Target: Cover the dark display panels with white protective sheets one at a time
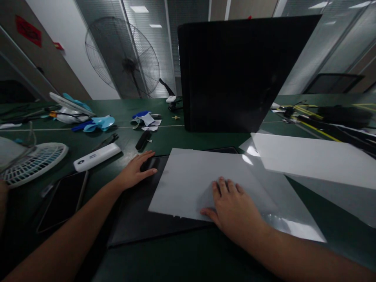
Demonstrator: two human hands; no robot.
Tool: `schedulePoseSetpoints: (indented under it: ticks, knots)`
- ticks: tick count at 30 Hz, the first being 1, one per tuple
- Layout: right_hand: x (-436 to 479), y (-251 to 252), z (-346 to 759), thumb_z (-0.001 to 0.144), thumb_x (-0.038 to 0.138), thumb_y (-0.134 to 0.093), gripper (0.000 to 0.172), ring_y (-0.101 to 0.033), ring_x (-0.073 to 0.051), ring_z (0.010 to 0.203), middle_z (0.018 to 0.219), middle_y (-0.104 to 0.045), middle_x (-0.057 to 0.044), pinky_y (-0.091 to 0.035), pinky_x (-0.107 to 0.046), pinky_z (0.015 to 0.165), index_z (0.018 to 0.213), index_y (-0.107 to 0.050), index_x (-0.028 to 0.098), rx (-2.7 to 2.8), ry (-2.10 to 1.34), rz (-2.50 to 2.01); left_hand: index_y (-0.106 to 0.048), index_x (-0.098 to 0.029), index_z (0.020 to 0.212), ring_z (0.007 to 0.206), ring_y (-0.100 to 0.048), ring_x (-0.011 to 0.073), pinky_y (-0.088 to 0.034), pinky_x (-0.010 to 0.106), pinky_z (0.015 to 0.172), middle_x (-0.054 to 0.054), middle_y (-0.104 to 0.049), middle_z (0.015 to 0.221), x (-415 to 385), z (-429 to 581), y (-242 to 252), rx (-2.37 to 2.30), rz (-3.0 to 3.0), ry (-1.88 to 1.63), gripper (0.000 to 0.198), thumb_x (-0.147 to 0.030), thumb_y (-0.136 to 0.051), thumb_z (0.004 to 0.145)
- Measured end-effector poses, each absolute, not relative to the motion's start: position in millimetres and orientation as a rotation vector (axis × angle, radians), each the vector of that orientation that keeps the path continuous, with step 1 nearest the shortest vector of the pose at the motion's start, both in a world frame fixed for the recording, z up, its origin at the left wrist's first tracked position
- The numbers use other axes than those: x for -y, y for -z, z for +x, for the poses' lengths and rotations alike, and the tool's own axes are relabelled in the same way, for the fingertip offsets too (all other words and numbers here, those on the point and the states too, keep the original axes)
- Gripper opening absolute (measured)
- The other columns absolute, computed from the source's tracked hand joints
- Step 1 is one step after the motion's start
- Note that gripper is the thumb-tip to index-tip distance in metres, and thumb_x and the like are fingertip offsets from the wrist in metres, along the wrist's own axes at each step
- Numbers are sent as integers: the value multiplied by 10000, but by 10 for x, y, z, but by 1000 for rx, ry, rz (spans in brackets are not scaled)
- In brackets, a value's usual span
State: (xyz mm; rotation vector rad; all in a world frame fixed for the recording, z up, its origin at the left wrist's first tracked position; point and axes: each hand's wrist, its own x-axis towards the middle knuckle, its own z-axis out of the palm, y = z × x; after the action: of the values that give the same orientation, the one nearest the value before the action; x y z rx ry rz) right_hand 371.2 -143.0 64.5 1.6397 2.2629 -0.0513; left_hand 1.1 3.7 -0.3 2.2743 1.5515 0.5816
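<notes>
My right hand (235,205) lies flat with its fingers spread on a thin white sheet (188,180). Beneath that sheet is a flat black panel (138,219), which shows along the left and front sides. At the panel's upper left corner rests my left hand (136,170), thumb and fingers apart, holding nothing. A clear, glossy plastic sheet (293,207) reaches out to the right from the white sheet. Further right, a stiff white board (317,158) overlaps the clear sheet's far side.
A large black screen-like panel (243,74) stands upright behind the sheets. Left on the green table (123,137) are a phone (63,199), a white handheld device (96,156), pliers (107,141), a small fan (38,160) and blue items (100,123). Cables clutter the right.
</notes>
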Motion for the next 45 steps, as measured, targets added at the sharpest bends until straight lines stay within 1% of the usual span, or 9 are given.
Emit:
schedulePoseSetpoints:
  ticks: [9,21,26,28,32,35,38,41,45]
  knots:
    - [1507,-395,3716,1013,847,-341,1010,-134,-418,1612,1726,-77,-206,-228,-584,1325,1697,-307,105,-2840,413,1242,-580,-244,1543,1539,-446,417,-313,594,1284,156,-468,1683,-15,75,-60,-1555,2269,-604,1101,-916,-722,681]
    - [1459,-407,3783,960,924,-338,1077,-168,-389,1618,1741,-137,-152,-234,-584,1323,1694,-327,136,-2886,504,1284,-796,-285,1264,1467,-553,393,-458,547,1215,102,-605,1580,-64,74,-30,-1709,2104,-730,809,-856,-739,694]
    - [1098,-593,4064,1056,726,-441,771,-308,-264,1587,1735,-258,-35,-292,-445,1318,1689,-366,292,-2804,343,1433,-796,-274,1266,1455,-569,378,-449,542,1224,106,-625,1558,-66,90,-30,-1725,2100,-710,816,-874,-689,724]
    - [846,-647,4365,1087,583,-449,705,-272,-270,1601,1742,-244,-66,-258,-453,1325,1698,-349,246,-2579,80,1779,-789,-268,1278,1452,-572,377,-423,558,1242,109,-636,1546,-58,102,-42,-1714,2121,-690,824,-882,-667,744]
    - [439,-667,5177,1042,435,-525,789,-96,-516,1593,1688,-122,-361,-193,-688,1261,1619,-349,-74,-2032,-153,2306,-783,-276,1297,1485,-535,386,-360,591,1276,98,-674,1502,-43,115,-66,-1670,2183,-664,829,-905,-614,784]
    - [289,-643,5679,1018,517,-576,736,-400,-563,1449,1540,-381,-419,-411,-682,1113,1455,-558,-74,-1771,-15,2382,-782,-286,1310,1501,-516,383,-343,586,1285,91,-656,1522,-49,108,-59,-1636,2217,-648,842,-925,-572,805]
    - [204,-595,5920,1050,582,-555,612,-673,-329,1158,1272,-656,-255,-546,-488,1008,1305,-679,40,-1710,206,2305,-774,-272,1334,1516,-500,370,-331,567,1294,99,-633,1546,-64,97,-36,-1621,2234,-640,875,-940,-544,817]
    - [187,-554,5939,1071,599,-542,564,-657,-247,1160,1303,-656,-151,-532,-476,1057,1366,-633,126,-1705,229,2280,-767,-273,1349,1526,-486,371,-321,575,1296,101,-608,1571,-72,92,-23,-1624,2234,-619,903,-959,-517,818]
    - [307,-618,5775,1100,469,-490,499,-614,-341,1269,1405,-601,-211,-501,-532,1050,1455,-584,133,-1694,122,2332,-760,-267,1360,1538,-470,371,-312,585,1294,114,-582,1593,-77,90,-30,-1616,2243,-603,923,-968,-490,824]
